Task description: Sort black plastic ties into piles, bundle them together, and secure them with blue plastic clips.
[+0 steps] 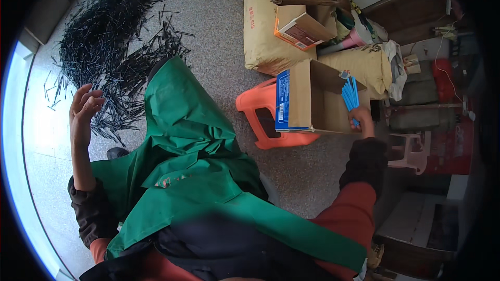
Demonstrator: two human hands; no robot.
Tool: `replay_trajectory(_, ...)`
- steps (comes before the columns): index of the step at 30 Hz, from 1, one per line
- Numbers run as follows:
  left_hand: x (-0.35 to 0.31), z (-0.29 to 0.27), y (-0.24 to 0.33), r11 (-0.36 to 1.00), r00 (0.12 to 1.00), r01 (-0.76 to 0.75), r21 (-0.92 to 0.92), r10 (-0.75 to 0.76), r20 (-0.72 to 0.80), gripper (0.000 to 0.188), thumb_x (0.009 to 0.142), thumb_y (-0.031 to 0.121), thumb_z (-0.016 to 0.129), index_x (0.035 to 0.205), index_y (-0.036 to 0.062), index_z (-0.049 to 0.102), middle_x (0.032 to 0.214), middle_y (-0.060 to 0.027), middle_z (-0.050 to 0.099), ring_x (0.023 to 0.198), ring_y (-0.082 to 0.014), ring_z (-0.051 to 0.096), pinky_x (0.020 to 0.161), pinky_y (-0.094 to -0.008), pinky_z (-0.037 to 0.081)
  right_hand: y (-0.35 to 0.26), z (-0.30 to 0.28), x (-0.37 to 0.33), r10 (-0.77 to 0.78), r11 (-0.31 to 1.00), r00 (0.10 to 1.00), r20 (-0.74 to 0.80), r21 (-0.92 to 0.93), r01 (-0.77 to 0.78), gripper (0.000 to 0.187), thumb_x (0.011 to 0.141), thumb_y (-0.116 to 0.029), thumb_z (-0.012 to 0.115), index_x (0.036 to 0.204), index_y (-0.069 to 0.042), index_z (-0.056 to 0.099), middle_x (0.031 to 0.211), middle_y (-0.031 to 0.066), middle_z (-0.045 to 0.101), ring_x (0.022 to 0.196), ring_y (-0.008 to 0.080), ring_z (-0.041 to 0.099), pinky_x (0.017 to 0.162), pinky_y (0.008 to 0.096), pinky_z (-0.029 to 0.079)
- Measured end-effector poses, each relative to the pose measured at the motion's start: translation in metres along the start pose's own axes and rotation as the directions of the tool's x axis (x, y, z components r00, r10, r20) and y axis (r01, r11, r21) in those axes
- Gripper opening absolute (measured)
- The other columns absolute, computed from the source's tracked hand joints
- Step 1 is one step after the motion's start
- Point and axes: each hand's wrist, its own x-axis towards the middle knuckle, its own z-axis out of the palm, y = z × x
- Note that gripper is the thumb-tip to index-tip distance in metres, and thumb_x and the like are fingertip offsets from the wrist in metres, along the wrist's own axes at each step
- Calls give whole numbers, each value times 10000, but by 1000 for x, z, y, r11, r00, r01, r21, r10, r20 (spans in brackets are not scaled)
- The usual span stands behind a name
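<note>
My right hand (363, 118) grips a bundle of thin blue sticks (351, 93) over the right end of an open cardboard box (299, 96). The box is blue outside and brown inside, and it rests on an orange plastic stool (252, 109). On the left, my left hand (85, 105) is raised with its fingers loosely bent and apart, and nothing shows in it. Beyond that hand, a large heap of thin black sticks (101, 39) spreads over the speckled floor. A green apron (187, 109) covers my lap and legs.
Beyond the stool stand a full tan sack (265, 31) and another sack (364, 65). Open cartons (307, 28) and a bundle of brown rods (304, 0) lie on top. A pale pink stool (409, 153) is at the right. A bright doorway edge (21, 125) runs along the left.
</note>
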Motion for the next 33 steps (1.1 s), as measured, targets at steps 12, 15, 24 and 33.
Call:
replay_trajectory(12, -7, -23, -32, 953, 973, 230, 199, -218, -79, 418, 836, 275, 559, 1169, 39, 467, 1004, -56, 593, 812, -90, 563, 702, -210, 425, 58, 49, 112, 109, 994, 981, 161, -14, -108, 227, 657, -75, 669, 843, -38, 545, 651, 83, 565, 491, 219, 552, 437, 336, 421)
replay_trajectory(15, -3, -16, -38, 949, 971, 237, 209, -234, -39, 419, 830, 280, 568, 1160, 40, 477, 991, -59, 597, 812, -91, 564, 701, -210, 426, 62, 55, 112, 30, 994, 990, 140, 103, -45, 342, 667, -112, 691, 955, -39, 520, 731, 60, 559, 593, 198, 558, 534, 347, 450)
replay_trajectory(24, -4, -4, -27, 923, 964, 259, 284, -264, -24, 444, 832, 284, 547, 1174, 13, 466, 1002, -80, 597, 860, -128, 569, 749, -241, 429, 41, 54, 92, -266, 954, 792, 550, 266, 135, 487, 622, -150, 726, 1060, -75, 528, 889, 49, 591, 791, 185, 570, 660, 365, 462)
replay_trajectory(33, -20, -47, -7, 919, 999, 24, 394, -7, -46, 403, 838, 316, 550, 1138, 50, 513, 997, -77, 612, 873, -149, 575, 766, -268, 429, -48, -8, -8, -711, 695, 589, -385, -251, 674, 374, 797, -259, 620, 1062, 0, 575, 918, 139, 632, 828, 200, 605, 745, 301, 464)
